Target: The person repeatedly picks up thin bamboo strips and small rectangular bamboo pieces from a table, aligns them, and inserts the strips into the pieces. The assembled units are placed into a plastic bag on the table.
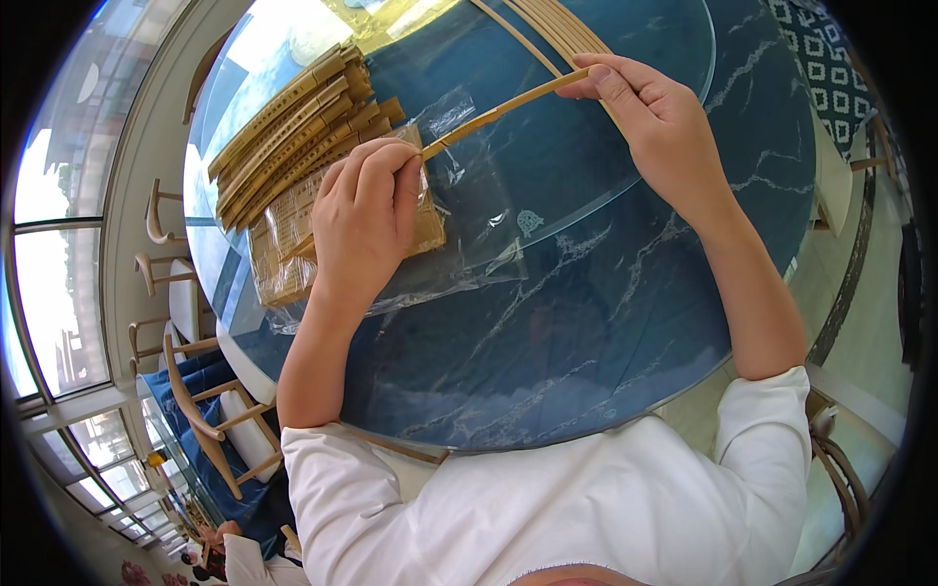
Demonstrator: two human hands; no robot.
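A slim pair of pale wooden chopsticks stretches between my two hands, above the plastic. Its left part sits in a narrow brown paper sleeve, and my left hand pinches the sleeve's lower-left end. Thumb and fingers of my right hand grip the bare upper-right end. Beyond my left hand lies a pile of printed brown chopstick sleeves, seemingly filled. Under that hand, a stack of flat brown sleeves rests in a clear plastic bag. Several loose chopsticks lie beyond my right hand.
The round dark-blue marbled table carries a raised glass turntable. Something yellow and shiny is at the far edge. Wooden chairs stand along the windows on the left. Another person's white sleeve shows at lower left.
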